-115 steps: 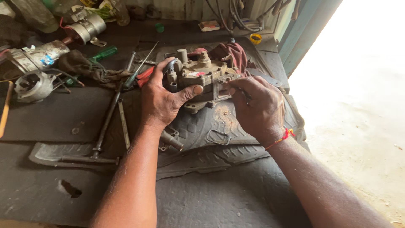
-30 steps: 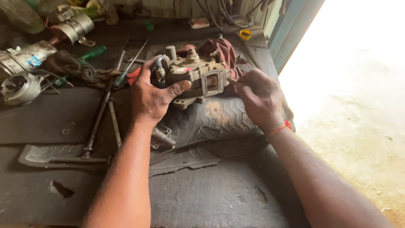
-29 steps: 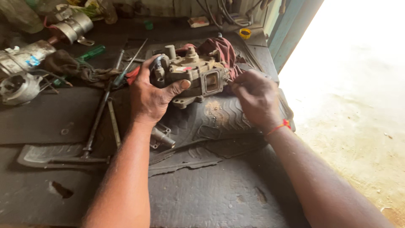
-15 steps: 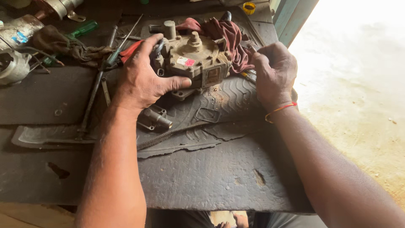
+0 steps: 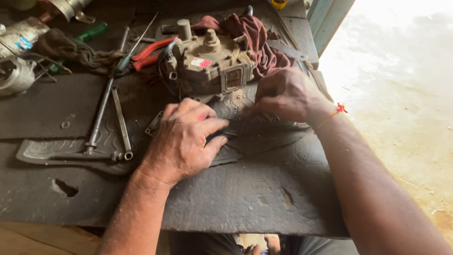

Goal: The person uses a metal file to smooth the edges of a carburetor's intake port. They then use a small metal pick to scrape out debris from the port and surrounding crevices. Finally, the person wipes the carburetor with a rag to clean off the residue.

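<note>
The left hand (image 5: 186, 139) is lying palm down on the black rubber mat (image 5: 264, 137), its fingers (image 5: 207, 125) spread flat and released, grasping nothing. The right hand (image 5: 283, 94) is resting on the same mat further right, its fingers curled under and pinching at the mat's surface; what they are gripping cannot be told. The metal engine part (image 5: 210, 63) is sitting on the desk (image 5: 245, 203) just beyond both hands, upright, touching neither. A dark red rag (image 5: 259, 40) is lying behind and against it. Red-handled pliers (image 5: 151, 52) and long steel rods (image 5: 101, 113) are lying to the left. The desk is dark, worn and holed. Sunlit sandy ground (image 5: 406, 94) is showing on the right.
</note>
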